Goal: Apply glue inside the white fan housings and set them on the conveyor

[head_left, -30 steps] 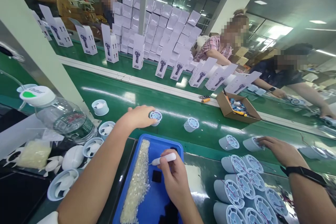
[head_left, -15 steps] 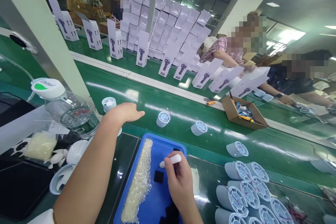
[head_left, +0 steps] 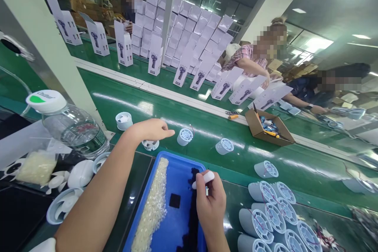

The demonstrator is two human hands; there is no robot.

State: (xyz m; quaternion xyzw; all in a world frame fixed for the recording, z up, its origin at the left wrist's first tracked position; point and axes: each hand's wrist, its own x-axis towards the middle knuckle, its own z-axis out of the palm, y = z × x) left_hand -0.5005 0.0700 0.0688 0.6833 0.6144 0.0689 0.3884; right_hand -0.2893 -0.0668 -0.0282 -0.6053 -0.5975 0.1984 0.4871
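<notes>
My right grip (head_left: 211, 202) is holding a white pen (head_left: 202, 180). The tray (head_left: 174, 226) is showing plain blue, its beads (head_left: 151, 206) gleaming milky cream, its square (head_left: 175, 201) and bits (head_left: 191, 220) looking black. The cups (head_left: 184, 138) are showing pale blue, the wires (head_left: 324, 237) dark red. The belt (head_left: 206, 128) is shining green. I'm seeing white boxes (head_left: 153, 61) bearing dark printed pictures, a brown carton (head_left: 251, 125), a white cap (head_left: 47, 101) carrying a green leaf shape, and a pink checked shirt (head_left: 244, 53).

Your right hand (head_left: 210, 197) grips a white pen-like tool (head_left: 203, 180) over the blue tray (head_left: 174, 222). Left hand's (head_left: 152, 130) just beside a light-blue housing (head_left: 185, 137).
</notes>
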